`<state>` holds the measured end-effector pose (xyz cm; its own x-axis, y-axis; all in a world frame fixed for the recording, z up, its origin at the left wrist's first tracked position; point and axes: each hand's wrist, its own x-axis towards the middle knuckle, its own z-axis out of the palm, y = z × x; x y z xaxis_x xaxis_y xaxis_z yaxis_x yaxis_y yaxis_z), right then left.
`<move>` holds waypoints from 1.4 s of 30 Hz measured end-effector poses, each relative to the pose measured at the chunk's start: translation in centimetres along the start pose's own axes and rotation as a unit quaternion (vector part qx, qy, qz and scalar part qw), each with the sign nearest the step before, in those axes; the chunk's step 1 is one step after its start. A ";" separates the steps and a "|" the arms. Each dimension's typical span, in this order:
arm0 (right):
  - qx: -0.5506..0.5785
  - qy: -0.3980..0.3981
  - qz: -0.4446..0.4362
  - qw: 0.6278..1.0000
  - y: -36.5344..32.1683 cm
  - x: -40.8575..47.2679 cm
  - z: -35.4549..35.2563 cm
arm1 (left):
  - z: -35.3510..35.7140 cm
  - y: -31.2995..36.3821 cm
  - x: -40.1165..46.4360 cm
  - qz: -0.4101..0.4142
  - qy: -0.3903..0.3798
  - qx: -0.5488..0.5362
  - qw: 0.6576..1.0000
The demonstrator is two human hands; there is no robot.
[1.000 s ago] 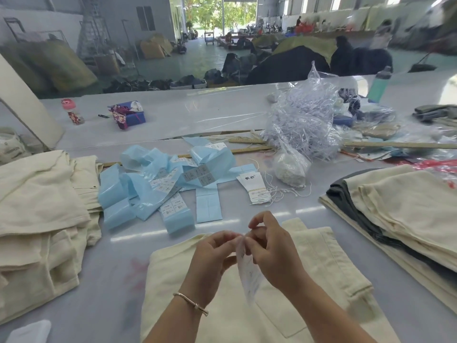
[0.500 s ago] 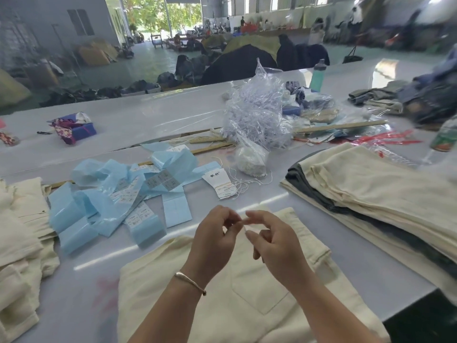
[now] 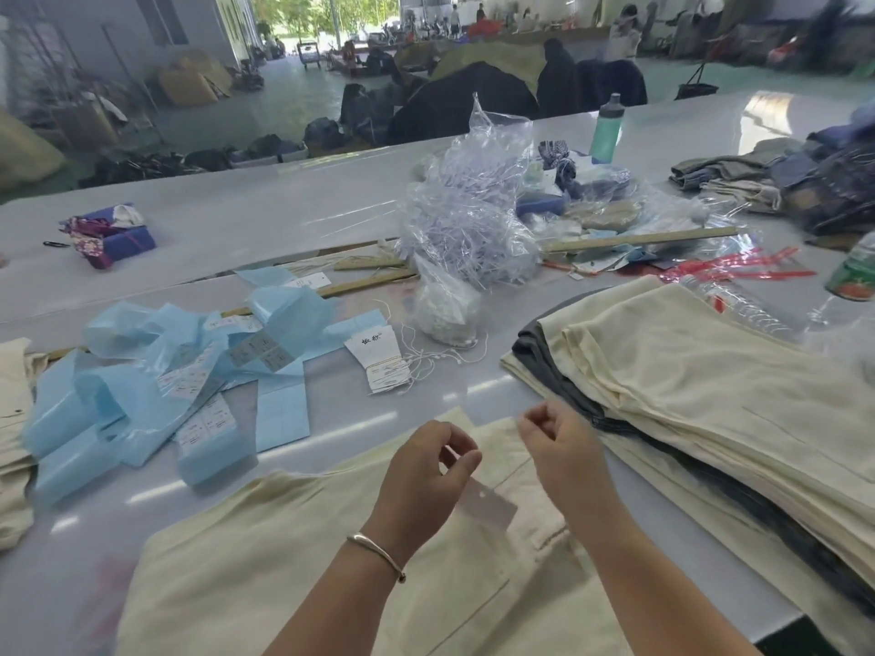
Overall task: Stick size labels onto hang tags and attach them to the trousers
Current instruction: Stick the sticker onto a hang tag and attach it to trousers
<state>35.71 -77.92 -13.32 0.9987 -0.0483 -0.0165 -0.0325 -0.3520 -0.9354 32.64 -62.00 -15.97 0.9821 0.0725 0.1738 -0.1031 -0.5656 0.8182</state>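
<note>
Left hand (image 3: 428,471): raised over the cream trousers (image 3: 303,556), fingers curled, thumb and forefinger pinched together. What they pinch is too fine to see; I judge it to be the tag's string.
Right hand (image 3: 561,447): level with the left and apart from it, fingers curled into a pinch in the same way. Likely the other end of the string, but cannot tell.
Hang tag (image 3: 487,501): pale card with a punched hole, below the left hand's fingertips and between the two wrists. Long axis slants away from the left hand, down toward the right forearm. Hole end is nearest the left hand.
Trousers: flat on the tabletop (image 3: 265,220) under both hands, waistband edge just beyond the fingertips.
Key relation: tag lies nearer the left hand; the string, if it is there, runs across the gap to the right hand.
Spare tags (image 3: 381,359): small stack with loose strings, ahead of the left hand.
Label sheets (image 3: 203,419): on blue backing, ahead and to the left of the left hand.
Folded stack (image 3: 686,395): to the right of the right hand.
</note>
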 end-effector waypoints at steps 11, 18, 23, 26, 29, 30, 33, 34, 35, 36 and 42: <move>-0.177 0.153 -0.274 0.933 1.5 5.4 -6.4 | 9.7 -1.3 -1.5 -0.063 -0.138 0.073 0.986; -0.200 -0.059 -0.184 0.961 6.6 4.1 -5.2 | 11.6 -0.9 -1.4 -0.040 -0.138 0.161 0.976; -0.111 -0.193 -0.054 0.973 10.4 1.9 -4.3 | 10.8 -0.6 -1.1 -0.163 -0.120 0.032 0.979; -0.118 -0.184 -0.067 0.973 11.7 0.6 -3.6 | 10.1 -0.6 -0.8 -0.254 -0.118 -0.115 0.953; -0.191 -0.105 -0.148 0.965 12.2 -0.3 -2.9 | 9.2 -0.6 -0.6 -0.303 -0.137 -0.227 0.915; -0.201 -0.080 -0.165 0.962 12.1 -0.6 -2.7 | 9.1 -0.6 -0.5 -0.307 -0.141 -0.244 0.909; -0.184 -0.017 -0.195 0.963 12.0 -1.1 -1.7 | 8.9 -0.7 -0.8 -0.316 -0.137 -0.275 0.898; -0.171 -0.001 -0.203 0.964 12.1 -1.2 -1.5 | 8.9 -0.8 -1.0 -0.320 -0.129 -0.288 0.893; -0.157 0.012 -0.207 0.966 12.2 -1.3 -1.3 | 8.9 -0.9 -1.2 -0.325 -0.120 -0.300 0.889; -0.144 0.021 -0.206 0.968 12.4 -1.4 -1.2 | 8.8 -1.0 -1.4 -0.330 -0.110 -0.308 0.885; -0.100 0.019 -0.225 0.969 13.6 -1.8 -0.9 | 9.0 -1.2 -2.2 -0.359 -0.076 -0.330 0.870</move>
<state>33.47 -83.50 -25.72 0.9116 0.1188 0.3936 0.3949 -0.5193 -0.7578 32.04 -68.84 -22.26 0.8349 0.0741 -0.5454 0.5270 0.1785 0.8309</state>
